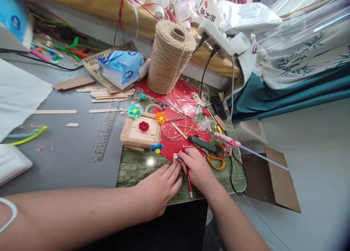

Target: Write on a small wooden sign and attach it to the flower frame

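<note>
1. Small white piece (176,157), low centre of the frame, at the near edge of the red sheet (175,143): pinched between fingertips of both hands, with a bit of blue showing at it.
2. Left hand (158,187), lower centre: fingers narrowed onto the piece, palm down on the green wood-print mat (136,167).
3. Right hand (198,171), just right of it: holding a red pencil (188,176), tip pointing toward the bottom edge, fingertips also on the piece.
4. Looks well along: stick-and-twine frame (140,132), centre, already wrapped and dressed with a red rose (143,126), teal flower (134,111), orange flower (161,117) and blue flower (156,147).
5. Seemingly left: the small piece, not yet on the frame.
6. Pink glue gun (226,141) and orange-handled scissors (216,160) lying right of the hands, untouched; twine spool (169,56) standing upper centre.
</note>
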Available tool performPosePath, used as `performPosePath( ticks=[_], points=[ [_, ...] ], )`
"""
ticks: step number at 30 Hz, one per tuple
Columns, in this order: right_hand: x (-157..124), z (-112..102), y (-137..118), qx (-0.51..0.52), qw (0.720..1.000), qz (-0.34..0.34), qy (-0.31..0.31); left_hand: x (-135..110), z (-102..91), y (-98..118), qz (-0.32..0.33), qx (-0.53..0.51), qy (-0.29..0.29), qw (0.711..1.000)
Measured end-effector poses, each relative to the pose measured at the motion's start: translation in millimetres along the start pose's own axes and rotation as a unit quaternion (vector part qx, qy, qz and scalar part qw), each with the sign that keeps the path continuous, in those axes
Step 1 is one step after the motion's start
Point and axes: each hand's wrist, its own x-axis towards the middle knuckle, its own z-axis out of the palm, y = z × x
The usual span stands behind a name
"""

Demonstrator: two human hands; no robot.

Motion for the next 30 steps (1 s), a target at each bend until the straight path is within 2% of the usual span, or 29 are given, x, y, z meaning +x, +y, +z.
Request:
performPosePath(
  ticks=[5, 11, 15, 18, 22, 25, 28, 30],
  points=[
    [2.8, -2.6, -3.9, -0.026, 0.999, 0.006, -0.034, 2.0, -0.6, -0.2, -0.004, 0.003, -0.005, 1.0],
    [3.5, -6.3, -2.1, -0.02, 0.999, -0.002, -0.045, 3.3, 1.5, 0.5, -0.006, 0.004, -0.004, 1.0],
    [3.0, -3.9, -1.4, -0.002, 1.0, 0.021, -0.01, 3.1, 2.2, 1.4, -0.006, 0.014, -0.002, 1.0],
    [2.8, -1.8, -2.1, 0.001, 0.999, 0.023, -0.023, 2.3, 1.8, 1.6, -0.008, 0.015, -0.002, 1.0],
    [2.6, -0.2, -3.9, -0.007, 0.999, 0.039, -0.001, 1.4, 1.2, 1.2, -0.007, 0.012, 0.001, 1.0],
    [2.9, -0.2, -5.9, -0.009, 0.999, 0.022, -0.025, 1.3, 0.5, 0.8, -0.003, 0.012, -0.002, 1.0],
    [3.8, -0.8, -7.9, -0.024, 0.999, 0.03, -0.005, 1.3, -0.1, 0.9, -0.003, 0.019, 0.001, 1.0],
    [4.4, -1.6, -8.5, -0.034, 0.999, 0.019, -0.029, 1.2, -0.4, 1.2, 0.0, 0.021, -0.001, 1.0]
  ],
)
